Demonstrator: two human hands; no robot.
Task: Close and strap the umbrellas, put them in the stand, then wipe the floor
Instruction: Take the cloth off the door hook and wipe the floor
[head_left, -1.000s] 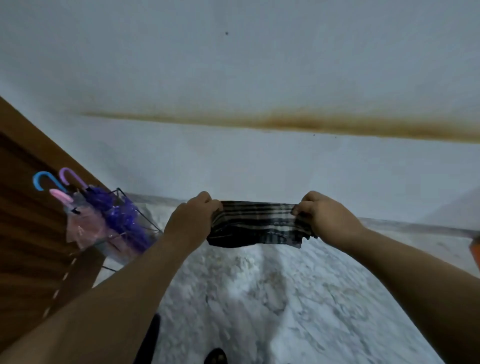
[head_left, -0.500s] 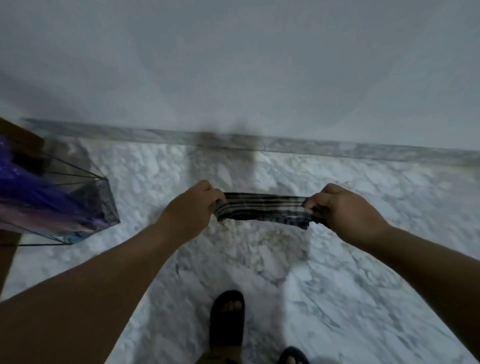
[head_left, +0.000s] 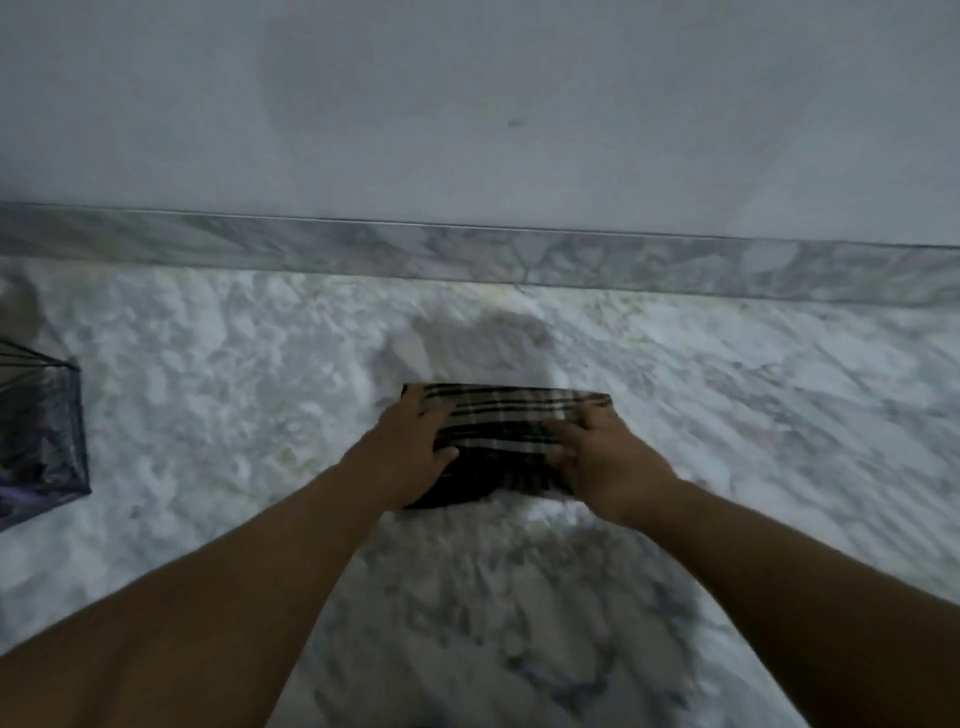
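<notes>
Checked cloth (head_left: 511, 415): dark with pale stripes, folded, lying flat on the marble floor (head_left: 234, 395), a little short of the marble skirting (head_left: 467, 254) at the foot of the pale wall (head_left: 467, 104).

Left hand (head_left: 410, 452): palm down on the cloth's left end, fingers spread across the top edge, thumb on the near side. It presses on the cloth without gripping it.

Right hand (head_left: 605, 462): palm down on the cloth's right end, fingers laid flat over the fabric, likewise pressing, not clenched.

Both forearms extend from the lower corners of the view toward the cloth.

Wire umbrella stand (head_left: 47, 441): at the far left edge, partly out of frame, well apart from the cloth. Purple material shows inside it; detail is too blurred to read.

Shadows fall on the floor around the cloth.
</notes>
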